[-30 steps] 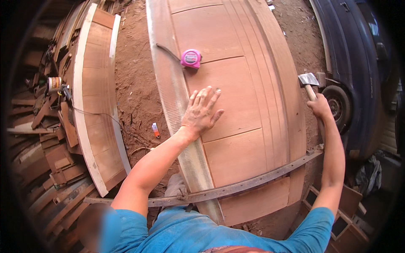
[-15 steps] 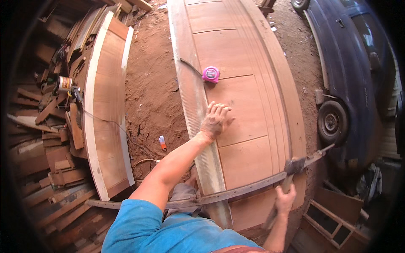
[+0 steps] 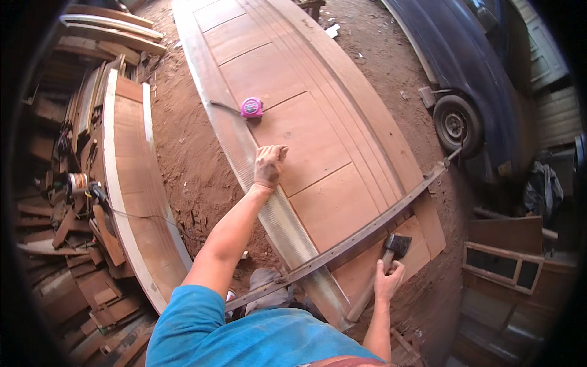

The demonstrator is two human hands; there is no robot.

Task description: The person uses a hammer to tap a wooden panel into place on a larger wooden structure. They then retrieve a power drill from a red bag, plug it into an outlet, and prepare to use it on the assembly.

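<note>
Door (image 3: 306, 140) is the biggest item: a long panelled wooden leaf lying flat over the red dirt floor (image 3: 183, 159), running from the person's knees to the top of frame. Dark blue car (image 3: 471, 67) is parked along its right side, well apart, one wheel (image 3: 455, 125) showing. A second door (image 3: 131, 183), lighter at the edges, lies to the left, next to a scrap timber pile (image 3: 55, 244).

A long metal bar clamp (image 3: 361, 235) crosses the near end of the door at an angle, from the left edge out past the right edge. Judging by that, it's there to pull the door's joints tight across the width.

Left hand (image 3: 268, 166): fingers curled into a loose fist, knuckles pressed down on the door near its left stile, arm straight. Looks like a brace, to lean weight on and keep the door from shifting.

Right hand (image 3: 386, 282): wrapped around the wooden handle of a hammer (image 3: 391, 251), close to the head. The head sits just on the near side of the clamp bar, over the door's bottom panel. Choked-up grip suggests short controlled taps, not full swings.

Pink tape measure (image 3: 251, 107) rests on the door beyond the left hand, blade pulled out a little toward the left edge. Within reach, not touched.
</note>
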